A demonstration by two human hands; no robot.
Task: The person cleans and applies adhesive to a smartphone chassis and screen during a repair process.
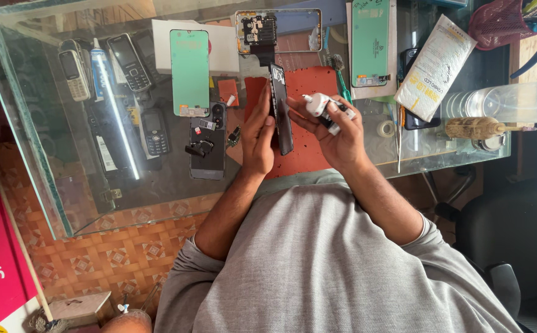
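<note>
Holding a dark phone frame [280,114] on edge, upright above the red work mat [308,83] at the centre of the glass counter [46,179]. Gripping the frame's left side with the left hand [257,132], fingers closed flat along it, thumb pressing near the front edge. Clasping a small white tube with a dark tip [325,110] in the right hand [336,132], fingers curled tight around it, nozzle pointing toward the frame's edge, just beside it; contact between nozzle and frame not discernible.

Lying just left of the left hand: an opened dark phone body [207,145] with loose small parts on it. Resting above that: a green-backed display panel [189,72] on a white box [222,43]. Sitting beyond the mat: a bare phone chassis with exposed board [277,29]. Lying at far right: a second green-backed panel [370,42], a white packet [433,68], a roll of tape [385,128]. Resting under the glass at left: several keypad phones [74,74].
</note>
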